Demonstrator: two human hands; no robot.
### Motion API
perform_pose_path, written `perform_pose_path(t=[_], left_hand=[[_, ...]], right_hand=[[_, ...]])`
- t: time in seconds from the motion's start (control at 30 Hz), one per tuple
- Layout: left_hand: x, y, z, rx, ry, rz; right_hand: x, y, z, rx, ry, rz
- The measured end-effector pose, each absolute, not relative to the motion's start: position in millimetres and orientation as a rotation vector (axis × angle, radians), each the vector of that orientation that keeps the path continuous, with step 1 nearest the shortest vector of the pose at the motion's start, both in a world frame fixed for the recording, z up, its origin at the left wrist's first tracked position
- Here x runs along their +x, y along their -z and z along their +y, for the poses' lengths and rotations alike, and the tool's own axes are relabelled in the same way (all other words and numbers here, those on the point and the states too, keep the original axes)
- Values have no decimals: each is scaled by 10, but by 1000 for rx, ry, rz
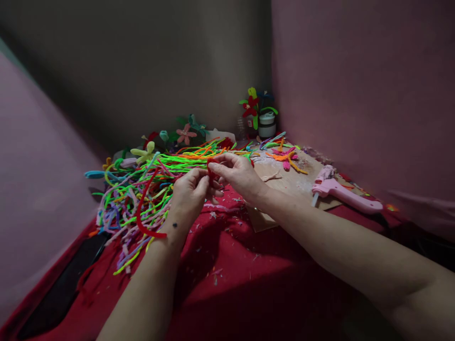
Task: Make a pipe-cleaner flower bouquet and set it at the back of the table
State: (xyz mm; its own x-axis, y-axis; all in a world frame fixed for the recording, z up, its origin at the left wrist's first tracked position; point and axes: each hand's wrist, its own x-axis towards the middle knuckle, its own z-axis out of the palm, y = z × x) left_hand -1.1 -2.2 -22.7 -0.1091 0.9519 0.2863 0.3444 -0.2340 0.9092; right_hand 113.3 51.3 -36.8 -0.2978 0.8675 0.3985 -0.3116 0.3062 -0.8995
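Observation:
Between my two hands is a red pipe cleaner point(211, 170), bent into a small loop. My left hand point(190, 192) pinches its lower part with thumb and forefinger. From above and to the right, my right hand point(240, 175) pinches the upper part. Another stretch of red pipe cleaner point(139, 213) curves down beside my left wrist; whether it joins the looped piece is hidden. A large heap of coloured pipe cleaners point(124, 203), in green, pink, purple and orange, lies just behind and left of my hands.
On the right, a pink glue gun point(346, 192) rests on a cardboard sheet point(295, 187) near a pink and orange flower point(287, 156). Pipe-cleaner flowers point(185, 134) and a lidded jar point(267, 125) stand at the back. A black phone-like slab point(64, 289) lies on the red cloth point(249, 284), left.

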Motion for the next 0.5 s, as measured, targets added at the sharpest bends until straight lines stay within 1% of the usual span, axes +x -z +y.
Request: perform_pose_path(t=[0.1,0.27,0.37,0.5], left_hand=[[-11,231,-14,1639,-1236,1495],[-55,145,-24,1553,-1016,1609],[-83,97,-39,1555,-895,1603],[-128,111,-25,1568,-861,1630]], right_hand=[[1153,356,515,-477,-1392,-1426],[1178,364,538,-493,-1368,-1327],[1177,360,542,-496,-1418,-1244],[1182,356,550,-496,-1421,-1223]])
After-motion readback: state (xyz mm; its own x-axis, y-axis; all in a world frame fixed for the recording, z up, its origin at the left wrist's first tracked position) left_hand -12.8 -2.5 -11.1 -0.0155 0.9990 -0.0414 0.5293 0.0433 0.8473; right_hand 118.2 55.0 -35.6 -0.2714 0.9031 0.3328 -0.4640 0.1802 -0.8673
